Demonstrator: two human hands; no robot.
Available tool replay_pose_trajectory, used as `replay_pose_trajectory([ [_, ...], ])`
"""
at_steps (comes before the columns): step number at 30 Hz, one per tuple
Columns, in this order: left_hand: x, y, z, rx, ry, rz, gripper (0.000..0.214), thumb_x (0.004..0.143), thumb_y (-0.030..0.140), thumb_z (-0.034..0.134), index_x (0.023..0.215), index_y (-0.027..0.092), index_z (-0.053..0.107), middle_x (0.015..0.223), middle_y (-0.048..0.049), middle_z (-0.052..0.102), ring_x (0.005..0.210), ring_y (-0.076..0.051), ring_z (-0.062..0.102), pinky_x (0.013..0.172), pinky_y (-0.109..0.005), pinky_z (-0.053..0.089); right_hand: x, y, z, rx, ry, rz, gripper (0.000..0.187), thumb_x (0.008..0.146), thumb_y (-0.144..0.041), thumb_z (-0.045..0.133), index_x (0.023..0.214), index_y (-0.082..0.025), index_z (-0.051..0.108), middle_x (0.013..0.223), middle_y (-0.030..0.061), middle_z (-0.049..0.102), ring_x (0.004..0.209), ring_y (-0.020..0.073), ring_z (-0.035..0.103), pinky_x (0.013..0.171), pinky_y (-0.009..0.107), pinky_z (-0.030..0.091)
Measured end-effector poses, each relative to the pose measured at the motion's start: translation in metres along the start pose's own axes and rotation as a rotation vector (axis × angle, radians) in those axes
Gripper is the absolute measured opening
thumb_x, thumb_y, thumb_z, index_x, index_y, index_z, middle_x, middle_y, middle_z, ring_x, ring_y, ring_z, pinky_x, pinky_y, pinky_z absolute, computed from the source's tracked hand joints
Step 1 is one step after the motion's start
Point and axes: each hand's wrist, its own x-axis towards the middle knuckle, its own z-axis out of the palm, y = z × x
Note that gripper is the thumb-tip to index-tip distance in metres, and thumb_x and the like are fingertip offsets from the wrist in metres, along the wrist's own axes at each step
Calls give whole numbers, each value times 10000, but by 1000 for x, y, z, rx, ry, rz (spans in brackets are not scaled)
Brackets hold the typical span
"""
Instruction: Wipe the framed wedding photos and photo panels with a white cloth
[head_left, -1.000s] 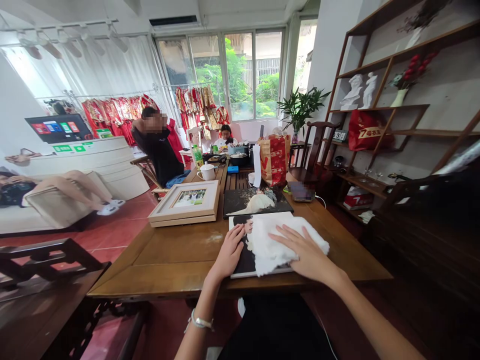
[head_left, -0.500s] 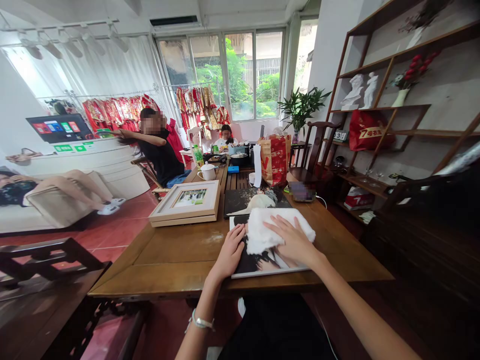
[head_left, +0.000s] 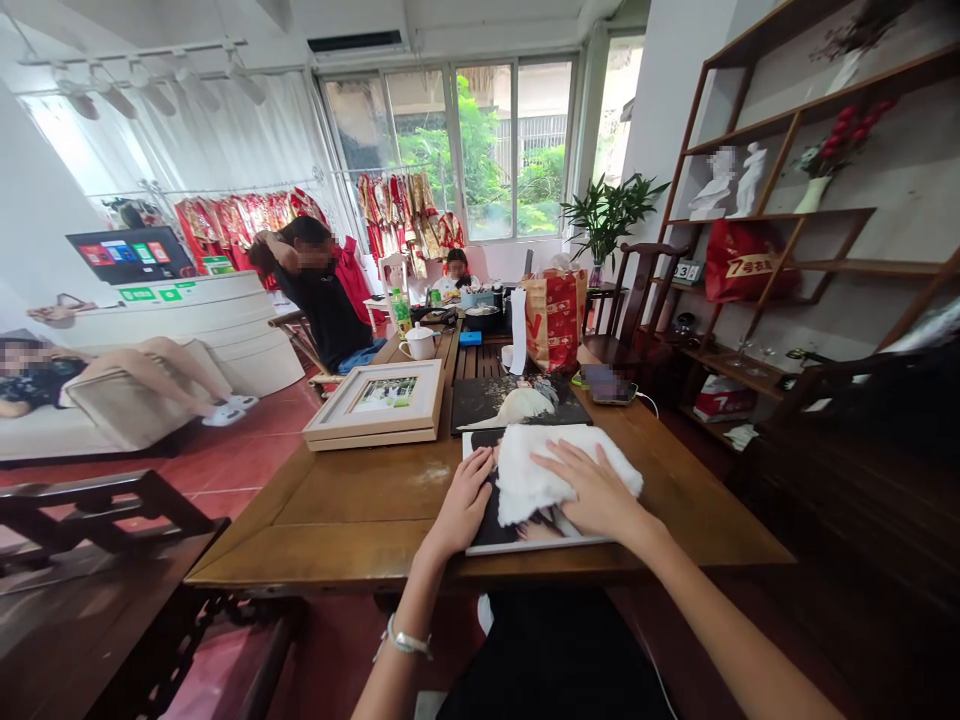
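A white fluffy towel [head_left: 525, 480] lies over a photo panel [head_left: 487, 525] with a dark picture and a pale edge, flat on the table in front of me. My right hand [head_left: 589, 485] rests flat on the towel with its fingers spread, pressing it onto the panel. On the panel's left edge lies my left hand [head_left: 465, 500], fingers stretched out and holding nothing. The towel hides much of the picture. Just beyond it is a second photo panel [head_left: 517, 402] showing a figure in a white dress.
Left on the wooden table [head_left: 352, 510] are stacked picture frames [head_left: 379, 400]. Farther back stand a white teapot [head_left: 420, 343], a red paper bag [head_left: 553, 320] and a phone [head_left: 609, 383] with a cable. A person [head_left: 315, 295] sits at the table's left side.
My right hand and the towel have slid slightly right and toward me over the panel. My left hand stays on the edge. The seated person's outstretched arm is now bent up behind the head.
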Motion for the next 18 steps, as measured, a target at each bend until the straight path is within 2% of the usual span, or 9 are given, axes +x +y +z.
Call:
replay_pose_trajectory([
  [4, 1, -1, 0, -15, 2, 14, 440, 876, 185, 390, 1311, 236, 435, 1397, -52, 401, 1322, -203, 281, 1106, -468, 206, 50, 5, -6, 17, 3, 87, 693, 664, -137, 429, 1344, -268, 394, 1480, 51, 252, 1352, 269, 194, 1029, 629, 47],
  [7, 1, -2, 0, -29, 9, 7, 448, 867, 176, 401, 1310, 237, 437, 1387, -53, 415, 1320, -202, 286, 1108, -467, 195, 60, 3, -6, 35, 2, 60, 715, 649, -122, 427, 1347, -267, 381, 1503, 8, 158, 1356, 282, 166, 1004, 668, 8],
  [9, 1, -3, 1, -33, 19, 4, 443, 865, 176, 407, 1301, 237, 448, 1379, -56, 426, 1316, -206, 291, 1104, -473, 203, 49, 0, -4, 46, 1, 6, 749, 635, -107, 409, 1363, -271, 348, 1494, -7, 191, 1362, 268, 150, 996, 676, -35],
  [12, 0, -3, 2, -22, 28, 2, 439, 863, 174, 405, 1295, 235, 456, 1379, -57, 425, 1312, -209, 299, 1098, -473, 223, 10, -10, 2, 50, -16, -69, 834, 586, -83, 393, 1391, -272, 289, 1467, -8, 277, 1365, 246, 146, 1004, 662, -69],
  [16, -1, 0, 1, -2, 25, -16, 448, 860, 156, 385, 1299, 215, 451, 1391, -63, 408, 1319, -201, 284, 1107, -462, 214, -50, -26, 6, 50, -36, -138, 861, 589, -84, 396, 1411, -286, 236, 1473, -16, 258, 1369, 249, 131, 1013, 655, -82],
  [18, -1, 2, 1, 1, 18, -21, 450, 858, 153, 381, 1300, 196, 452, 1391, -72, 405, 1320, -201, 280, 1111, -460, 203, -68, -32, 6, 55, -36, -157, 832, 622, -98, 399, 1408, -315, 232, 1476, -24, 245, 1370, 257, 122, 1003, 665, -97],
])
